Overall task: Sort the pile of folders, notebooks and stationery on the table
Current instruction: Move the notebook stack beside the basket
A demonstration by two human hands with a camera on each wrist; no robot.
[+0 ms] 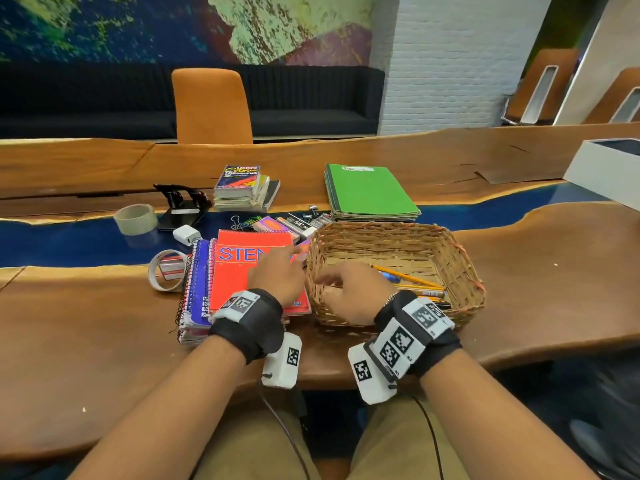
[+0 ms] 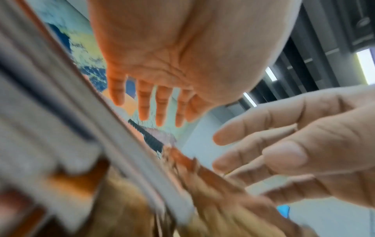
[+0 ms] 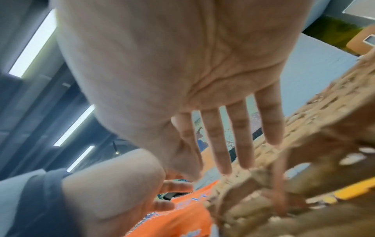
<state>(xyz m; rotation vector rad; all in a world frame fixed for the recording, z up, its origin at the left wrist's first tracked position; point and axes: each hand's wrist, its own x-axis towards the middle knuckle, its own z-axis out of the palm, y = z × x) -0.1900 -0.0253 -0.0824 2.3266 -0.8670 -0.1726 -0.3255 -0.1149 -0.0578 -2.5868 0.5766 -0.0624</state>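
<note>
Your worktop (image 1: 104, 341) carries a wicker basket (image 1: 464, 271) near you on the right, with yellow pencils (image 1: 408, 279) and a blue pen (image 1: 390, 277) lying in it. Just left of the basket sits the stack of spiral notebooks (image 1: 201, 289), topped by the red steno pad (image 1: 242, 271). Farther off lie green folders (image 1: 370, 192), a pile of books (image 1: 242, 188), a tape roll (image 1: 135, 219) and small clips and boxes (image 1: 298, 223). The head view shows all this; your wrist views are blurred and show only palms, basket weave and the pad's edge. Your left hand (image 1: 277, 275) hovers over the pad's right side, fingers (image 2: 160, 109) straight and spread, holding nothing. Your right hand (image 1: 349, 292) is over the basket's near left corner, fingers (image 3: 241, 136) extended and empty.
</note>
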